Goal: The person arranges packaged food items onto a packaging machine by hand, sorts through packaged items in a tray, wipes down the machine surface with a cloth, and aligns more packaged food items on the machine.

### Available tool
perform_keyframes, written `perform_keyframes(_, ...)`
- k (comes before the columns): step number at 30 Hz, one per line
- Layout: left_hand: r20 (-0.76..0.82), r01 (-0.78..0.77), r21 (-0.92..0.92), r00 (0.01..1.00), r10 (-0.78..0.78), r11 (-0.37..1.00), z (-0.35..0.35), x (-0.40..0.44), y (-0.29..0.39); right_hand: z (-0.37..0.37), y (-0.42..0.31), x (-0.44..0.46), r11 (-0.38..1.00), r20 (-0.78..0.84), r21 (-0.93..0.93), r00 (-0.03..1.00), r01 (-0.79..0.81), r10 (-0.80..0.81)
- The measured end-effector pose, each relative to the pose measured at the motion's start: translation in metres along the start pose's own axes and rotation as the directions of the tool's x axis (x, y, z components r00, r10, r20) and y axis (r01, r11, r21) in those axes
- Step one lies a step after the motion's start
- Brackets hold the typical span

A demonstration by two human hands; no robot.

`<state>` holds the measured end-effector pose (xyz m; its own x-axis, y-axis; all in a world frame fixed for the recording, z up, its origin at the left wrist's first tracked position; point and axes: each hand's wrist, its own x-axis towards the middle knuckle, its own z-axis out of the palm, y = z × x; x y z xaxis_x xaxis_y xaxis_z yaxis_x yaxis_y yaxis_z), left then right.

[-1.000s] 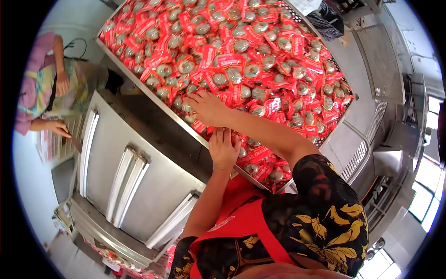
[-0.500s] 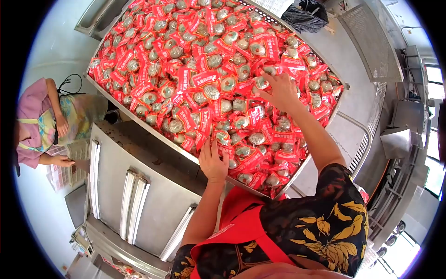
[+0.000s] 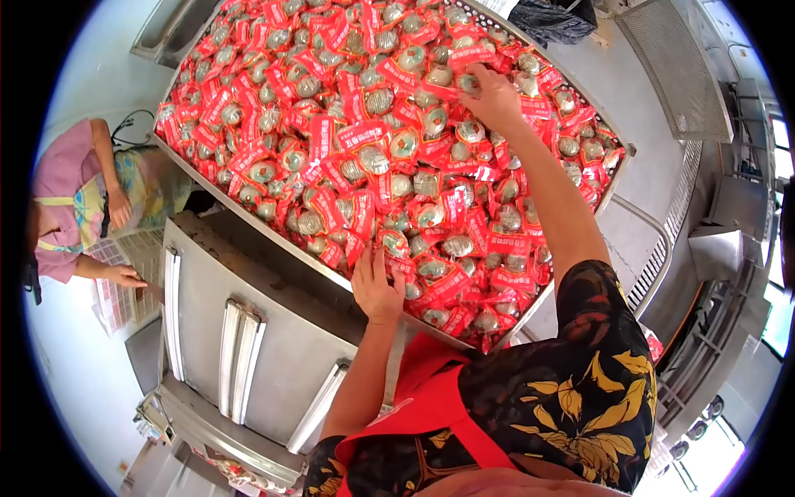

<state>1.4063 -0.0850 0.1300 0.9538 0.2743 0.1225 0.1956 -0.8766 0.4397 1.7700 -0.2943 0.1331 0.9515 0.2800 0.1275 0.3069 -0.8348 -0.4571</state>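
A wide metal tray [image 3: 262, 237] is heaped with small sealed packets [image 3: 403, 146], red and clear, each showing a grey-green, egg-like round item. My right hand [image 3: 497, 101] reaches over the far right part of the heap. Its thumb and fingers close around an egg packet [image 3: 469, 84], partly covered by the fingers. At the near edge of the tray, my left hand [image 3: 378, 290] rests with fingers stretched out on the packets, holding nothing.
Below the tray's left side stands a stainless steel cabinet [image 3: 273, 356]. A person [image 3: 87, 199] in a pink top is at the left. A black plastic bag [image 3: 553, 21] and a perforated metal panel [image 3: 675, 70] lie beyond the tray. A metal rail [image 3: 654, 265] runs along the right.
My right hand has moved farther away across the heap, and its fingers have drawn together around a packet. My left hand stays at the tray's near edge.
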Motion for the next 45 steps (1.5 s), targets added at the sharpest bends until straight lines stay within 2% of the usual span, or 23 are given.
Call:
perform_keyframes(2,-0.009,-0.027,0.02,1.0,0.027,0.999,0.002,0.0,-0.003,-0.01,0.0,-0.011,0.985,0.066,-0.075,0.985,-0.153,0.158)
perform_keyframes(3,-0.002,-0.018,0.019,1.0,0.019,1.0,0.003,0.001,-0.002,-0.003,0.002,-0.013,0.985,0.077,-0.077,0.984,-0.154,0.159)
perform_keyframes(5,-0.017,-0.02,0.012,1.0,0.02,1.0,-0.001,0.002,0.0,0.012,0.002,-0.01,0.95,-0.019,-0.301,0.996,-0.087,0.086)
perform_keyframes(7,-0.012,-0.011,0.025,1.0,0.011,1.0,-0.002,0.001,0.002,0.011,0.0,-0.01,0.954,0.046,-0.277,0.99,-0.114,0.132)
perform_keyframes(11,-0.03,-0.003,0.002,1.0,0.003,1.0,0.001,0.0,-0.001,-0.002,-0.018,-0.059,0.978,-0.176,-0.207,0.982,0.027,-0.064)
perform_keyframes(13,-0.02,-0.017,0.003,1.0,0.017,1.0,0.002,-0.001,-0.001,0.012,-0.013,-0.106,0.953,-0.04,-0.271,0.987,0.14,-0.156)
perform_keyframes(17,-0.028,-0.013,0.001,1.0,0.013,1.0,0.001,-0.002,0.001,-0.006,-0.028,-0.139,0.955,0.066,-0.259,0.989,0.146,-0.133)
perform_keyframes(19,-0.063,-0.013,0.009,0.998,0.013,1.0,0.001,-0.003,0.001,0.001,-0.011,-0.124,0.991,0.012,-0.02,0.991,0.135,-0.134)
perform_keyframes(21,-0.073,0.01,0.0,0.997,-0.01,1.0,0.001,-0.002,0.003,0.02,0.01,-0.102,0.959,-0.058,0.27,0.993,-0.088,0.108)
perform_keyframes(22,-0.093,0.002,-0.029,0.996,-0.004,1.0,0.002,-0.004,0.001,-0.002,-0.01,-0.092,0.861,0.053,0.432,0.961,-0.268,0.273)
perform_keyframes(23,-0.121,-0.005,-0.056,0.993,-0.002,0.998,0.004,-0.005,-0.002,-0.001,-0.015,-0.088,0.934,-0.205,0.354,0.97,-0.051,0.131)
perform_keyframes(24,-0.127,-0.002,-0.049,0.992,-0.005,0.999,0.003,-0.005,-0.003,-0.014,-0.032,-0.088,0.988,-0.38,0.079,0.92,0.13,-0.091)
perform_keyframes(25,-0.129,0.006,-0.046,0.992,-0.012,0.999,0.003,-0.006,-0.003,-0.03,-0.058,-0.094,0.978,-0.4,0.02,0.898,0.207,-0.181)
perform_keyframes(27,-0.096,0.023,-0.085,0.995,-0.031,0.996,0.0,-0.008,-0.004,-0.023,-0.098,-0.107,0.926,-0.232,0.318,0.964,0.203,-0.132)
perform_keyframes(29,-0.069,-0.004,-0.048,0.998,0.001,0.999,0.002,-0.012,-0.008,0.021,-0.128,-0.118,0.695,-0.077,0.686,0.971,0.216,-0.226)
perform_keyframes(30,-0.089,-0.001,-0.103,0.996,-0.009,0.995,-0.007,-0.012,-0.007,0.02,-0.16,-0.127,0.703,0.126,0.708,0.968,0.067,-0.219)
perform_keyframes(32,-0.121,0.014,-0.165,0.992,-0.034,0.986,-0.029,-0.022,0.004,0.038,-0.202,-0.14,0.678,0.185,0.722,0.906,0.139,-0.382)
perform_keyframes(35,0.009,0.182,-0.47,0.979,-0.202,0.864,-0.067,-0.077,0.022,0.067,-0.249,-0.14,0.692,0.181,0.68,0.859,0.243,-0.479)
perform_keyframes(39,0.139,0.36,-0.499,0.931,-0.337,0.788,-0.105,-0.18,0.021,0.127,-0.286,-0.111,0.694,0.116,0.611,0.824,0.381,-0.555)
perform_keyframes(40,0.112,0.368,-0.458,0.927,-0.358,0.809,-0.107,-0.209,0.015,0.144,-0.29,-0.104,0.7,0.225,0.623,0.777,0.349,-0.588)
perform_keyframes(41,0.127,0.447,-0.507,0.885,-0.449,0.737,-0.115,-0.236,0.012,0.159,-0.292,-0.1,0.712,0.333,0.627,0.718,0.315,-0.611)
perform_keyframes(43,0.16,0.577,-0.596,0.767,-0.622,0.559,-0.119,-0.302,0.002,0.165,-0.298,-0.097,0.721,0.322,0.606,0.725,0.337,-0.61)
perform_keyframes(45,0.183,0.677,-0.616,0.62,-0.763,0.403,-0.119,-0.359,-0.006,0.149,-0.32,-0.101,0.903,0.454,0.292,0.785,0.317,-0.422)
